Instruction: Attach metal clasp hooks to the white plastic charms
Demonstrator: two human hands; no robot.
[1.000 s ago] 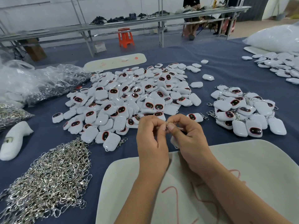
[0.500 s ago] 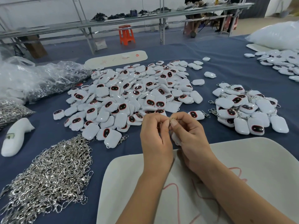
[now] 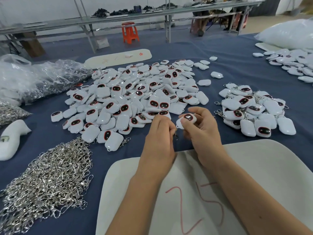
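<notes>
My right hand (image 3: 202,131) holds a white plastic charm (image 3: 187,119) with a dark red-rimmed oval face, thumb on its front. My left hand (image 3: 159,138) sits close beside it, fingers curled and pinching a small metal clasp hook (image 3: 175,135) that hangs between the two hands, just under the charm. A large pile of loose charms (image 3: 135,97) lies ahead on the blue cloth. A heap of silver clasp hooks (image 3: 49,180) lies at lower left. On the right sits a smaller pile of charms with hooks attached (image 3: 254,112).
A white foam board (image 3: 254,184) with red marks lies under my forearms. Clear plastic bags (image 3: 33,80) of hooks sit at left, a white foam piece (image 3: 11,139) nearer. More charms (image 3: 294,65) and a white bag (image 3: 288,38) lie far right. Benches and an orange stool (image 3: 130,32) stand behind.
My hands have drawn apart a little. My right hand has turned the charm face up into view, and the clasp hook now dangles below it.
</notes>
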